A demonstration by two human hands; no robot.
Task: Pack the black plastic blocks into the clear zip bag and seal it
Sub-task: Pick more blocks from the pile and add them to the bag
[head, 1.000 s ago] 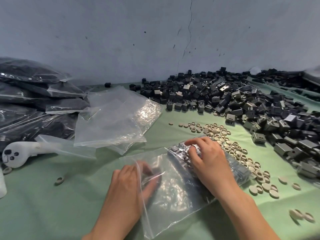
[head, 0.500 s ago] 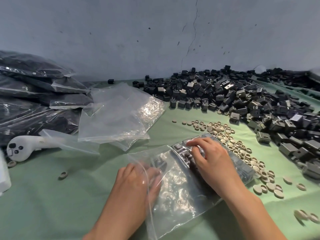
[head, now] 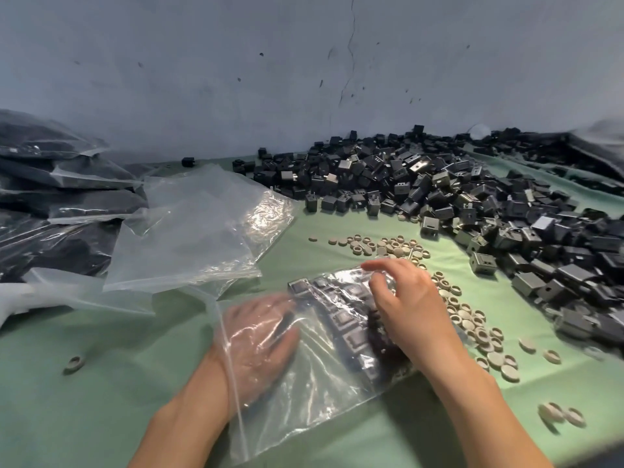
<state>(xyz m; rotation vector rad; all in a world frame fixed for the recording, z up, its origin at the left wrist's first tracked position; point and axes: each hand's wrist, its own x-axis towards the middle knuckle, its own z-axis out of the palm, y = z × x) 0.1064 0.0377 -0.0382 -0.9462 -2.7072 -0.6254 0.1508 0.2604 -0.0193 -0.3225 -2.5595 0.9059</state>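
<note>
Left hand point(head: 260, 339) sits inside the clear zip bag point(head: 320, 393), seen through the plastic, motion-blurred, fingers fairly straight and spread, holding nothing. Right hand point(head: 408, 309) is on top of the bag from outside, fingers arched over its far end; can't tell if it pinches the plastic or only presses on it. Bag lies flat on the green table cover point(head: 101, 400), mouth toward the person and still unsealed, left wrist passing through it.

Black plastic blocks point(head: 341, 319) already in the bag lie in a row between the two hands, just ahead of the left fingertips and partly under the right palm.

Vs 0.5 s ago: left hand is further into the bag, fingertips closer to the block row. Right hand's fingers are lifted into a higher arch, index reaching out further. More of the packed row shows on the left-hand side of the right hand. Bag stays in the same spot under both hands.

Beyond and to the outer side of the right hand: loose block pile point(head: 472, 197), well apart from the bag. Beige discs point(head: 472, 319) are scattered just beside the right hand, some touching the bag edge. Beyond the left hand: empty clear bags point(head: 196, 231). Further out on that side, filled bags point(head: 50, 197) are stacked. One lone ring point(head: 74, 364) lies well out from the left wrist.
</note>
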